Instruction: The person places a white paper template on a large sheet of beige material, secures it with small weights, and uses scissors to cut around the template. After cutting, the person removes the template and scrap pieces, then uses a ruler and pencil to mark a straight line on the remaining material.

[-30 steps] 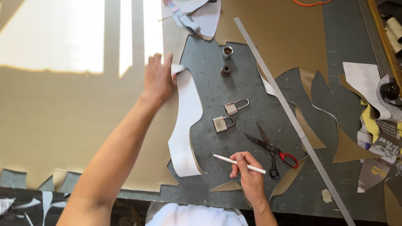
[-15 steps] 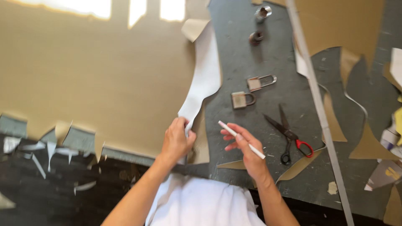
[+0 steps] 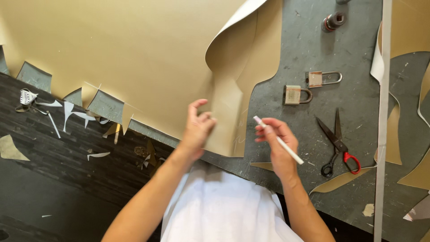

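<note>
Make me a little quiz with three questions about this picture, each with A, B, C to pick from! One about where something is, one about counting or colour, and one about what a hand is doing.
1. Where do the scissors lie?
A. on the dark floor
B. on the grey table, right of the right hand
C. on top of the tan sheet

2. How many padlocks are on the table?
A. one
B. two
C. four

3. What is the right hand doing?
A. holding a white pen
B. lying flat and empty
C. gripping the scissors

Answers:
1 B, they rest on bare grey table beside the long metal ruler.
2 B, one padlock lies by another padlock.
3 A, its fingers close round the white pen, while the left hand pinches the tan sheet.
</note>
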